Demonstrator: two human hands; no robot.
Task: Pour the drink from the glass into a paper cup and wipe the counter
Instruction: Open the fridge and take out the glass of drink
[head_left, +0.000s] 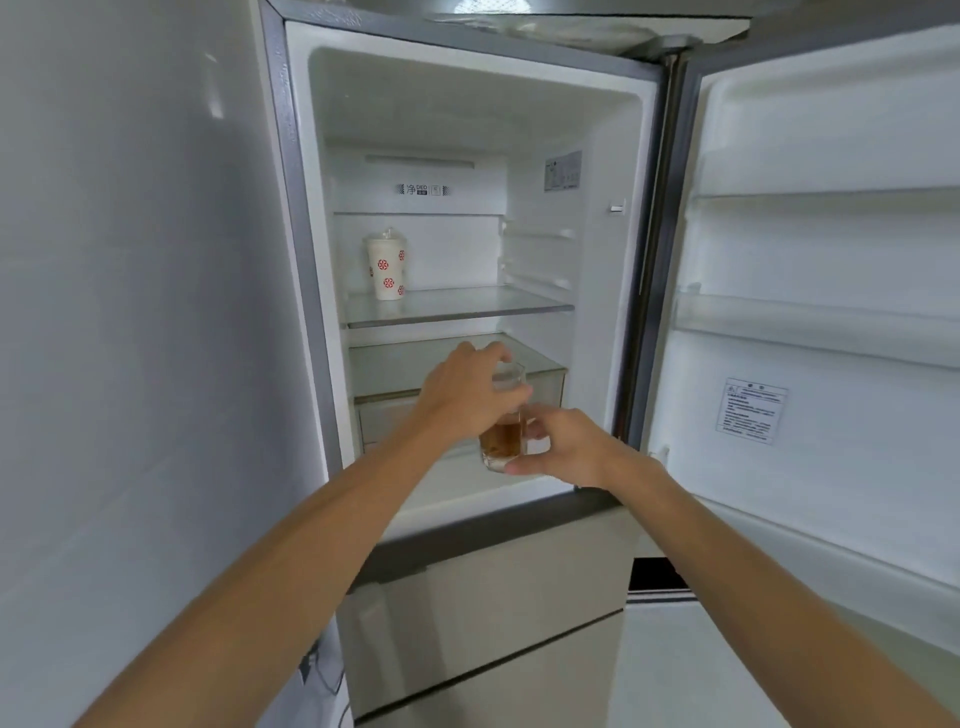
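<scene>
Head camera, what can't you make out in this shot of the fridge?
Head view, glass: top hidden by the left hand, handle side by the right hand.
Head view, paper cup: contents unseen, viewed side-on.
Head view, door label: print too small.
Head view, counter: outside the frame.

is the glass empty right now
No, amber drink fills the lower part of the glass.
</scene>
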